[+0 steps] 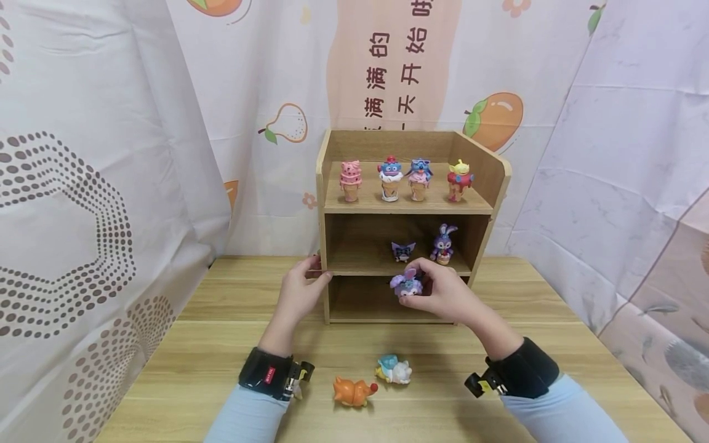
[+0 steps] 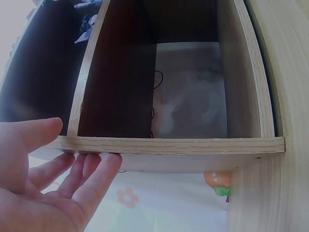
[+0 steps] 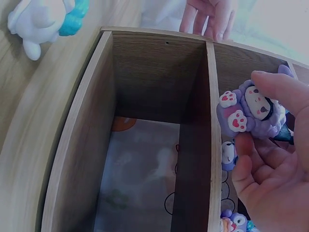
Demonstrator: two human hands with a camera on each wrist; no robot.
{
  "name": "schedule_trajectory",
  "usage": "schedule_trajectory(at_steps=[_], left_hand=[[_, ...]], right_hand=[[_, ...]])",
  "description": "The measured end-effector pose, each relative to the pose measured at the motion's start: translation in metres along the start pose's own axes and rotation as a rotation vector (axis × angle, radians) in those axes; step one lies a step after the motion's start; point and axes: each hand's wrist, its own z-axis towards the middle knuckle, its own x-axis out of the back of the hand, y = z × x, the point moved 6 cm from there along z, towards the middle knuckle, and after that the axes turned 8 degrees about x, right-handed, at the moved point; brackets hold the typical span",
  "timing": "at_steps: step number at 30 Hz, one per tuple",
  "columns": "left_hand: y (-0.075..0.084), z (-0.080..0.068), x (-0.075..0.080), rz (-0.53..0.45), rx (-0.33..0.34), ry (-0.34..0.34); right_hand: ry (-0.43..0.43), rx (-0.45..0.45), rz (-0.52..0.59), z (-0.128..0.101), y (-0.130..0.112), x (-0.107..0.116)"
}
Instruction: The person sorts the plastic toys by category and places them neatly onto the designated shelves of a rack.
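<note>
A small wooden shelf unit (image 1: 330,246) stands at the back of the table. My left hand (image 1: 303,288) rests its straight fingers against the shelf's left side panel (image 2: 169,145), thumb in front. My right hand (image 1: 437,289) pinches a purple plush-like figure (image 1: 407,284) with pink paw pads (image 3: 251,110) just in front of the middle shelf's edge. On the middle shelf stand a dark purple figure (image 1: 402,251) and a purple rabbit figure (image 1: 444,243). Several ice-cream-cone figures (image 1: 390,179) line the top shelf.
On the wooden table (image 1: 183,344) near me lie an orange figure (image 1: 352,392) and a white-and-blue figure (image 1: 394,370), also seen as the white-and-blue figure (image 3: 43,19). The bottom compartment (image 3: 145,159) holds nothing. Printed curtains hang behind and on both sides.
</note>
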Motion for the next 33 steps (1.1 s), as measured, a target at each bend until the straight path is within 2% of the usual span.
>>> schedule_trajectory(at_steps=[13, 22, 33], left_hand=[[-0.001, 0.001, 0.000, 0.005, -0.008, 0.004], [-0.001, 0.001, 0.001, 0.012, 0.007, -0.001], [-0.001, 0.002, 0.001, 0.028, 0.008, -0.005]], right_hand=[[0.025, 0.020, -0.010, 0.013, -0.007, 0.009], [0.106, 0.039, -0.038, 0.029, -0.015, 0.016], [0.125, -0.004, -0.065, 0.049, -0.020, 0.014]])
